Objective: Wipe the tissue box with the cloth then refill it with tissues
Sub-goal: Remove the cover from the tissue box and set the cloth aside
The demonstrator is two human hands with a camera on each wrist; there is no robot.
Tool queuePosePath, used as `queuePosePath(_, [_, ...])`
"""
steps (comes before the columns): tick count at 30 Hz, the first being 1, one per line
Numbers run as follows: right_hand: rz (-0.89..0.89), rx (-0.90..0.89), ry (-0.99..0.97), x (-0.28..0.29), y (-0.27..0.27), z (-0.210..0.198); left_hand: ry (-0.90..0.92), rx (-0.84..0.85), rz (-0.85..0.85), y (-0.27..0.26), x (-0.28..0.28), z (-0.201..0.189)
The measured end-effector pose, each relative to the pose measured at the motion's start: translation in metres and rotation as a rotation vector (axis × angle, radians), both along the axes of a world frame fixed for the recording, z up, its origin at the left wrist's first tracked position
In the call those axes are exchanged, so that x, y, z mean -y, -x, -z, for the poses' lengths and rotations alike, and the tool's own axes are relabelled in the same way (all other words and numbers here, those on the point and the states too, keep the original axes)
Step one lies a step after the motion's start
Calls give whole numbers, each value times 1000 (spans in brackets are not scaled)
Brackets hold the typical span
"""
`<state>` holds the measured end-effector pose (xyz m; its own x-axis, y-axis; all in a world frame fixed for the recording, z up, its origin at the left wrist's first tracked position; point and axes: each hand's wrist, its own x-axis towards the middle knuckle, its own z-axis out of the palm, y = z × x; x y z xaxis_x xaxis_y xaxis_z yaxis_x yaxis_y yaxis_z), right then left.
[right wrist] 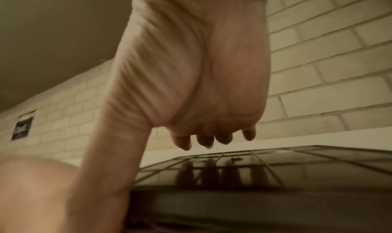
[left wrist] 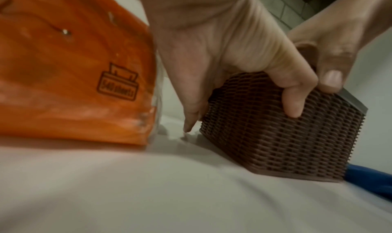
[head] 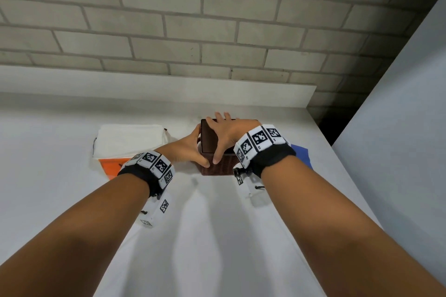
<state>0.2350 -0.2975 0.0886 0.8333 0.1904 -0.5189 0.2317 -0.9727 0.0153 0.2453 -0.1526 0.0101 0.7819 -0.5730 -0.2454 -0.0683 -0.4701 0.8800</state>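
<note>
A brown woven tissue box [head: 217,167] [left wrist: 275,144] stands on the white counter [head: 217,236], topped by a dark glossy lid [head: 209,138] [right wrist: 297,166]. My left hand [head: 193,149] [left wrist: 241,92] grips the box's left side, thumb on the front wall. My right hand [head: 220,137] [right wrist: 191,119] spans the lid from above; its thumb [left wrist: 331,78] presses the lid's near edge and the fingers reach over the far edge. An orange tissue pack [head: 108,166] [left wrist: 63,68] with white tissues [head: 130,140] on it lies left of the box. The blue cloth [head: 300,152] [left wrist: 369,178] lies right of the box, mostly hidden by my wrist.
A brick wall [head: 217,31] with a low white ledge [head: 169,89] runs behind the counter. The counter ends at the right in a dark gap [head: 330,123] beside a grey panel [head: 398,128]. Bare counter stretches toward me.
</note>
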Motion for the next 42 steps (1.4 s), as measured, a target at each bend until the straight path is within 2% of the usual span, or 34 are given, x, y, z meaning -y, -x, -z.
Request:
queuePosePath(10, [-46,52,94,-9,-15,4,-23,21,-7,-11,-3,2])
queuePosePath(22, [-79,29,23,-5,-21,-5,6,23,-48,-13,-3,4])
queuePosePath(29, [-13,38,-134,4,-24,-22,11,11,-12,-13,-2,3])
queuePosePath(36, [20,178,-326,22,-9,-43,-29,1,-7,-10,-2,-5])
queuePosePath(39, [73,267,-490,36,3,-59,-113,-9,-39,-11,-2,-5])
queuePosePath(42, [154,376,-757,52,23,-72,-134,-11,-57,-9,-5,-6])
